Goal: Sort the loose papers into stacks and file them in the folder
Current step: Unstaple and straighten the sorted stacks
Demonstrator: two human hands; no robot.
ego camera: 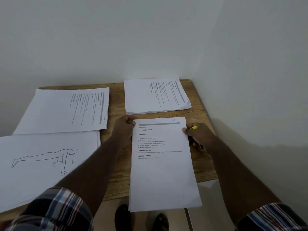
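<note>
Plaid sleeves (pixel 55 212) nearest. Left hand (pixel 124 129) pinches top-left corner of held sheet (pixel 164 164); right hand (pixel 198 135) pinches right edge, also curled round yellow-tipped pen (pixel 194 127). Read heading, match pile, lay square. Three stacks: thick stack (pixel 156 96) beyond hands, thin stack (pixel 66 110) and drawing stack (pixel 41 160) beside left hand. Folder unseen.

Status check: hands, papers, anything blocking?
Left hand and right hand grip the sheet at its top corners; right also holds a marker. Three stacks on the table. No folder seen. Nothing blocking.
</note>
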